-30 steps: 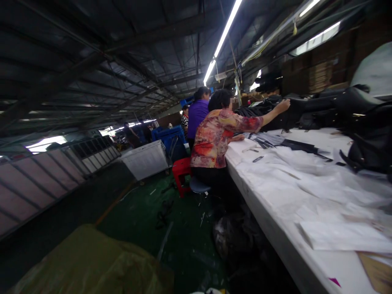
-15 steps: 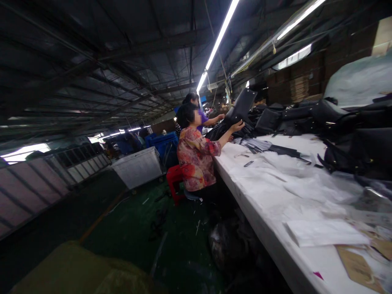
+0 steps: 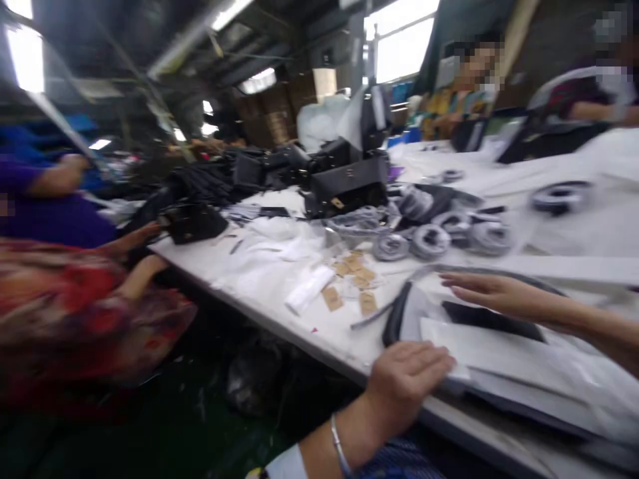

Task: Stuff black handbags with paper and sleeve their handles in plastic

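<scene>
A black bag (image 3: 397, 313) lies flat on the table, partly covered by white sheets (image 3: 499, 349) and clear wrapping. At its near left corner rests my left hand (image 3: 407, 379), with a bangle on the wrist. Its fingers lie together, stretched over the edge; the thumb is hidden. My right hand (image 3: 482, 293) reaches in from the right over the bag's far side. Its fingers are extended, with nothing seen in them. Motion blur hides whether they touch the bag.
On the white table (image 3: 259, 279) are brown tags (image 3: 367, 304), coiled wrapped straps (image 3: 430, 241) and a heap of black bags (image 3: 349, 179). A co-worker in a flowered top (image 3: 90, 306) sits at the left, another in purple (image 3: 54, 199) beyond. Two more people are across the table.
The view has swung right and down along the table. Both my hands and the bag beneath them have come into view; neither showed before.
</scene>
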`<state>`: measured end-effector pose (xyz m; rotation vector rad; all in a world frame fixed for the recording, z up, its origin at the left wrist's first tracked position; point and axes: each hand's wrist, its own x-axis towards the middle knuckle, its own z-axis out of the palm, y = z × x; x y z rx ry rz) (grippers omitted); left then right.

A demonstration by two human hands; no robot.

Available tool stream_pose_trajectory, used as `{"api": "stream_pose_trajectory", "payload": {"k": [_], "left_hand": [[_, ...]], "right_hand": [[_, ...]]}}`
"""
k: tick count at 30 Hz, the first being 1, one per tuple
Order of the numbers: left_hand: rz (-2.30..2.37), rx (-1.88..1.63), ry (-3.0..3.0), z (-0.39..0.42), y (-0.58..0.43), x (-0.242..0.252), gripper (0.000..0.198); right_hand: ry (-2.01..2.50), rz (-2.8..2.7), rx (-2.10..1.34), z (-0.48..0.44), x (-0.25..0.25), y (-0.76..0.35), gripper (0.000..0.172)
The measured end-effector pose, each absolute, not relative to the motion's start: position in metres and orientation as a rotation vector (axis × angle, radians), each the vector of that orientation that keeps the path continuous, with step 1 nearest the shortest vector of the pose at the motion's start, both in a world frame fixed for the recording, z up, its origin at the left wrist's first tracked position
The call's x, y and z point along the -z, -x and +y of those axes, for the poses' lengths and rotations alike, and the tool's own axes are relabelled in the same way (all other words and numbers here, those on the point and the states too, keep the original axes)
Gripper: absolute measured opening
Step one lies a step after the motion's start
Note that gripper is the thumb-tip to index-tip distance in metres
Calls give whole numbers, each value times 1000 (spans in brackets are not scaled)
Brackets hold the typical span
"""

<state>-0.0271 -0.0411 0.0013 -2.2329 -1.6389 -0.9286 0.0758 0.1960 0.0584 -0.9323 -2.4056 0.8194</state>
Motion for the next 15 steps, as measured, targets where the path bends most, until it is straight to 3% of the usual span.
{"api": "stream_pose_trajectory", "payload": {"k": [4,7,10,15], "left_hand": [[-1574,1268,2186,-34,33,5,32],[-1534,1293,2186,-34,41,5,33],[-1523,1290,2169,-35,40,4,33],[-1526,1301,2170,-33,38,5,33]], "right_hand": [[963,-2879,-1137,187,-75,-123,82],[957,-3012,-1003,170,-75,-107,100],[1084,-3021,-900,160,-69,-93,102],[1274,-2872,-1097,167,-66,-86,82]]}}
